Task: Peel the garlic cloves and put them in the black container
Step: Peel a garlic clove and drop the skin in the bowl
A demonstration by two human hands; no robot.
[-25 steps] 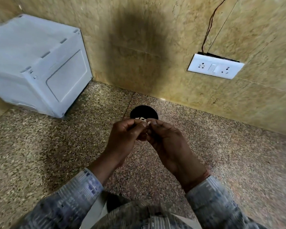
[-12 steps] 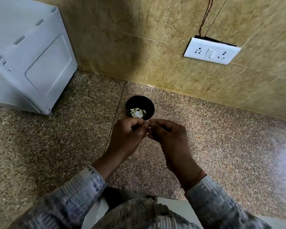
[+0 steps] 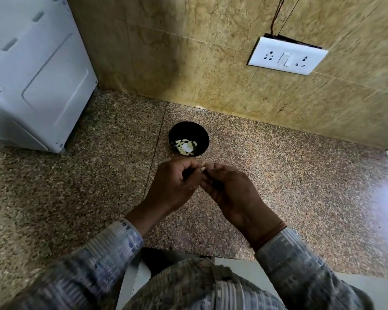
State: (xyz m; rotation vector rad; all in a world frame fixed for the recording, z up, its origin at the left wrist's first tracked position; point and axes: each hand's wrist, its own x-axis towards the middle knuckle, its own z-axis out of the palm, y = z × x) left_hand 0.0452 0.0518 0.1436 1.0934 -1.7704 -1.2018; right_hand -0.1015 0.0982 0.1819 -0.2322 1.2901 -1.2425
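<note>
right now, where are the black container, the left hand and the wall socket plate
black container [image 3: 188,130]: head view, bare inner wall at the back
left hand [image 3: 173,183]: head view, back of the hand
wall socket plate [image 3: 287,56]: head view, middle of the white plate

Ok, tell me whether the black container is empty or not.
Not empty. The black container holds a small heap of pale garlic cloves on its bottom, and is far from full.

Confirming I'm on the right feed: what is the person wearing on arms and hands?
Left hand and right hand are bare. Left sleeve and right sleeve are long, with a blue-grey and white striped print. A reddish-brown band circles the right wrist.
</note>
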